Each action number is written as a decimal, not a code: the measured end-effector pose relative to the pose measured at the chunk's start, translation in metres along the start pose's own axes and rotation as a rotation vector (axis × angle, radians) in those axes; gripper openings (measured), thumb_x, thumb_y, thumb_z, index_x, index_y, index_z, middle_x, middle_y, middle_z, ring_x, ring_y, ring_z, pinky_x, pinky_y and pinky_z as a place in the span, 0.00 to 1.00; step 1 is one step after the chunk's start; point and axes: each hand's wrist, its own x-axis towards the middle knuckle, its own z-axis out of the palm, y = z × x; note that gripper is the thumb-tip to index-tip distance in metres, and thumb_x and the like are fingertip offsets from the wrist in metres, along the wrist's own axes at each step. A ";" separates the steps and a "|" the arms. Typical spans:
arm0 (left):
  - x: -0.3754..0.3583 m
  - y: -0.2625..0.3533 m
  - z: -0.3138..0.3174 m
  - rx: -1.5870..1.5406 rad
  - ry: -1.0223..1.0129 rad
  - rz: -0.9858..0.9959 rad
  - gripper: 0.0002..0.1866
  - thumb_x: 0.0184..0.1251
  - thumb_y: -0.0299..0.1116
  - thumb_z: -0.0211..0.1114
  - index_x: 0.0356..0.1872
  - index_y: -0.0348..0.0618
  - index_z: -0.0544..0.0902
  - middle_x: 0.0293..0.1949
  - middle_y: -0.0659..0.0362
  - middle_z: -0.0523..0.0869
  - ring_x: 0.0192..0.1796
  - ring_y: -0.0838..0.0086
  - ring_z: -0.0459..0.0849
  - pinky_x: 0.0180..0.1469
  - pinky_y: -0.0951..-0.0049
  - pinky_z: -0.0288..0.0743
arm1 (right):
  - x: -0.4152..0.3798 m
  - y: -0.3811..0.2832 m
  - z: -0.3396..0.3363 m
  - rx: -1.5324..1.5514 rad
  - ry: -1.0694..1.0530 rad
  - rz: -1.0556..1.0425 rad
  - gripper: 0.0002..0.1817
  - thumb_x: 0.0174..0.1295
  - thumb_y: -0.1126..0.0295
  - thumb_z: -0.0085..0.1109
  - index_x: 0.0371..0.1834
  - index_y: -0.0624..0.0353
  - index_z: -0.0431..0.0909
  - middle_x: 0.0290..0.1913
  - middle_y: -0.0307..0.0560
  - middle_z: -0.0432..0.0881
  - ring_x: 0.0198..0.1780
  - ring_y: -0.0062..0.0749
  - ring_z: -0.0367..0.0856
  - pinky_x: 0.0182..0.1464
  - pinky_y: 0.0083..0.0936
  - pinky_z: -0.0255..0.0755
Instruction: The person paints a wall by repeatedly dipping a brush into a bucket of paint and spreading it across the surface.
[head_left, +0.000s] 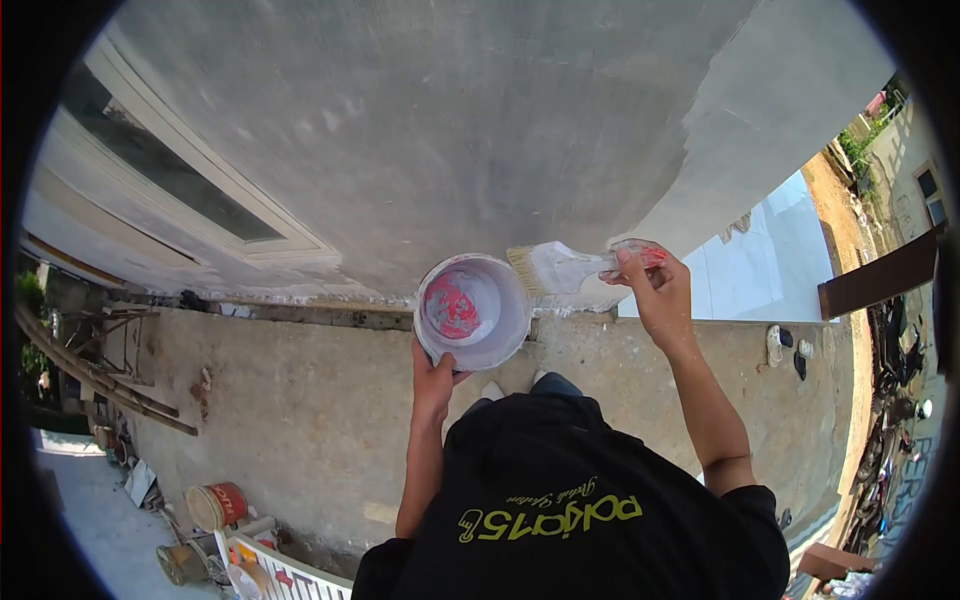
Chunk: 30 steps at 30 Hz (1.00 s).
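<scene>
My left hand (434, 383) grips the near side of a round white paint bucket (512, 325), its thumb at the rim. Red and grey smears and some pale liquid show on the bucket's bottom. In my right hand (660, 297) is a wide paintbrush (567, 270), held by its red, paint-stained handle. The brush is coated in white, and its bristles point left, right at the bucket's right rim. Ahead of both hands rises a grey plastered wall (420, 130), darker in the middle and paler to the right.
A framed window (180, 165) is set in the wall at left. Bamboo poles (110, 385) lean at the far left. Below them lie a red-labelled bucket (216, 507) and a white rack (285, 570). Shoes (775, 345) rest on the concrete floor (290, 420) at right, near a pale tiled surface (770, 260).
</scene>
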 end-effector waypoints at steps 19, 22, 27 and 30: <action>-0.025 0.006 0.122 0.067 -0.010 0.272 0.45 0.60 0.12 0.47 0.80 0.50 0.44 0.73 0.50 0.61 0.66 0.62 0.74 0.51 0.69 0.84 | 0.004 0.104 -0.009 -0.526 -0.432 -0.363 0.16 0.51 0.67 0.65 0.43 0.63 0.84 0.42 0.53 0.85 0.42 0.50 0.86 0.47 0.38 0.80; -0.026 0.004 0.130 0.100 -0.008 0.307 0.46 0.59 0.12 0.48 0.80 0.48 0.45 0.72 0.49 0.62 0.64 0.64 0.75 0.49 0.71 0.83 | 0.010 0.119 -0.004 -0.643 -0.498 -0.372 0.19 0.50 0.67 0.66 0.45 0.64 0.83 0.42 0.54 0.85 0.41 0.50 0.85 0.47 0.38 0.80; -0.019 -0.001 0.132 0.189 -0.021 0.341 0.45 0.60 0.11 0.46 0.80 0.49 0.45 0.73 0.49 0.60 0.68 0.61 0.71 0.55 0.65 0.82 | 0.016 0.138 0.005 -0.696 -0.508 -0.406 0.19 0.49 0.67 0.66 0.45 0.64 0.83 0.41 0.55 0.85 0.40 0.51 0.85 0.47 0.39 0.80; -0.018 -0.006 0.133 0.168 -0.004 0.371 0.45 0.58 0.13 0.48 0.80 0.46 0.47 0.72 0.50 0.63 0.65 0.66 0.74 0.46 0.75 0.82 | 0.018 0.136 0.002 -0.666 -0.504 -0.377 0.19 0.49 0.68 0.66 0.46 0.64 0.83 0.41 0.56 0.85 0.40 0.49 0.86 0.47 0.37 0.80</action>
